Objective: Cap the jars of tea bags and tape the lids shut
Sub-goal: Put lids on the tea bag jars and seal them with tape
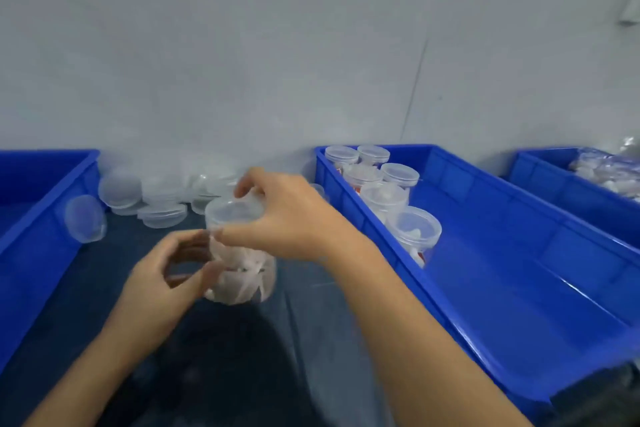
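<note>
The right hand (287,215) had its grip closed around the lid (232,210) of a clear jar (242,270), fingers curled over the far rim and the thumb reaching along the near edge at about 9 o'clock. The jar stood upright on the dark surface (104,288) in the middle of the view, packed with pale tea bags (249,279). Just at 8 o'clock from it, the left hand (166,284) curled its fingers round a brownish roll of tape (188,253), gripping it close against the jar's side; motion blur hid whether a free end of tape already touched the lid.

To do this step well, I judged the lid should first sit level and fully seated, with the right hand holding it down while the tape was led across the seam between lid and jar wall. The tape wanted tension and a firm press so it lay without wrinkles on the slick plastic.

Beyond the jar, towards 11 o'clock, loose spare lids (161,201) lay piled by the wall. At 2 o'clock a blue crate (519,270) held several capped jars (384,184) in its far corner. Another blue bin (41,218) sat at 9 o'clock, and a third crate (554,184) at the far right held bagged white items.
</note>
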